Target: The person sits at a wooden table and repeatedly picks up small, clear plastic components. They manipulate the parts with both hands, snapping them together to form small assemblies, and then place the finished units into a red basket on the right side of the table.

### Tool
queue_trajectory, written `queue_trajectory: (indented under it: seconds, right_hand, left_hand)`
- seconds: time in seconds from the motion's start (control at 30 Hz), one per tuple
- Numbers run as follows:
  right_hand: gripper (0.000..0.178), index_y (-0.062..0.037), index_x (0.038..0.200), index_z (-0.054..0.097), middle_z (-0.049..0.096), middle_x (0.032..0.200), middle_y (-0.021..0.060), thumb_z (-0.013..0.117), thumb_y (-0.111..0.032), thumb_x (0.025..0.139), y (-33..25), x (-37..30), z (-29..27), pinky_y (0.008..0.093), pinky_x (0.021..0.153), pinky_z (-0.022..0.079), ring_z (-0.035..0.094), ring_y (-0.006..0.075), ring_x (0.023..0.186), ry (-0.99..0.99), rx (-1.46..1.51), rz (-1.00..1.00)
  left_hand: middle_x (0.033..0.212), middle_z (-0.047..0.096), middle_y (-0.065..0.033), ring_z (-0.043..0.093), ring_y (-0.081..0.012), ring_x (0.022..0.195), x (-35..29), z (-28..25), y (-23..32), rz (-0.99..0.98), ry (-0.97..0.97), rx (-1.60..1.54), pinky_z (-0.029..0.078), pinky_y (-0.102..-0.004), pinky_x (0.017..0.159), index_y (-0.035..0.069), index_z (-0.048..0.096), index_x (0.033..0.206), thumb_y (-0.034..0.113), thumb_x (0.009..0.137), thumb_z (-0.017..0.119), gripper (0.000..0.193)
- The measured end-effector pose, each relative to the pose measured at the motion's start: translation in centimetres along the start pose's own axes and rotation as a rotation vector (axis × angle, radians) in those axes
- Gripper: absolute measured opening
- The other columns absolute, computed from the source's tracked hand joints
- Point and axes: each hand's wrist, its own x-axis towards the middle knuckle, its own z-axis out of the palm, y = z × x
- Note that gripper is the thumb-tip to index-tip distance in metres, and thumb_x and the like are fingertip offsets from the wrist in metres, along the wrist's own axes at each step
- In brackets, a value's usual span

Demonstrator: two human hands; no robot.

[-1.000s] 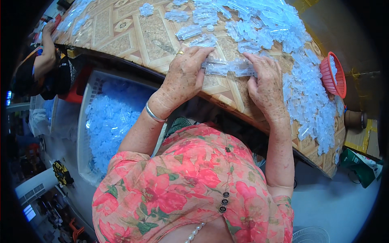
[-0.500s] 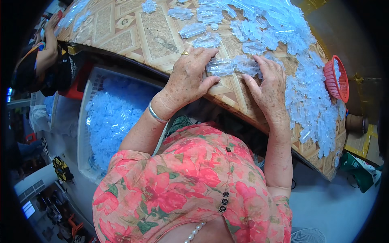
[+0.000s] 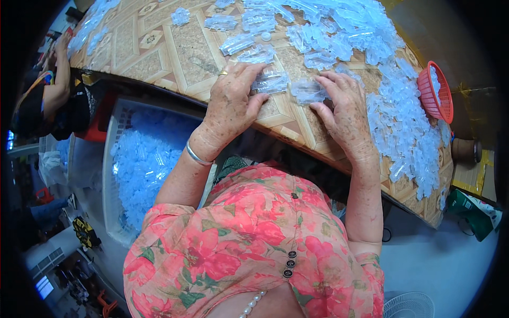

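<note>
At the table's near edge, my left hand has its thumb and fingers closed around the left end of a small bundle of clear plastic pieces. My right hand grips another clear plastic bundle by its right end, fingertips and thumb on either side. A narrow gap lies between the two bundles, both low over the tabletop. Just beyond my left fingers rest more small groups of pieces and a small round clear disc. The exact shape of single pieces is hard to make out.
Loose clear pieces spread over the right of the patterned table, with a larger heap at the back. A red basket stands at the right edge. Below left is a white crate of pieces. Another person's arm reaches in far left.
The two bundles, end to end before, now have a gap between them. My left hand has shifted left with its bundle; the right bundle sits slightly lower and more left in view.
</note>
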Motion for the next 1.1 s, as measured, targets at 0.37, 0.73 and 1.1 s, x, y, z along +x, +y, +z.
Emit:
queue_trajectory:
  seconds: [0.37,0.73,1.1]
  right_hand:
    - [0.048,-0.005,0.133,0.06,0.062,0.13,0.0144,0.071,-0.016,0.088,2.5,2.2,-1.4,0.0459,0.106,0.042,0.056,0.0339,0.121,0.131,-0.004,0.105]
    - [0.034,-0.0121,0.122,0.067,0.067,0.121,0.0099,0.073,-0.021,0.089,6.3,7.4,-1.3,0.0454,0.1,0.047,0.06,0.0322,0.116,-0.108,-0.092,0.311]
    - [0.038,-0.0038,0.116,0.066,0.064,0.121,0.0163,0.069,-0.005,0.078,6.0,3.3,-1.8,0.0415,0.095,0.052,0.064,0.0309,0.11,-0.002,0.36,0.339]
  left_hand:
    - [0.128,0.06,-0.0193,0.06,-0.0394,0.115,0.4,2.0,1.4,0.072,-0.012,-0.018,0.05,-0.0448,0.095,0.0,0.062,0.125,0.021,0.078,0.083,0.055]
    - [0.131,0.057,-0.0194,0.055,-0.0419,0.118,1.7,3.3,2.5,0.094,-0.044,-0.011,0.048,-0.0475,0.098,0.0,0.061,0.123,0.014,0.075,0.081,0.054]
    - [0.129,0.06,-0.0183,0.055,-0.041,0.117,4.2,3.6,1.3,0.182,-0.036,0.025,0.045,-0.0471,0.102,0.0,0.061,0.123,0.005,0.077,0.072,0.047]
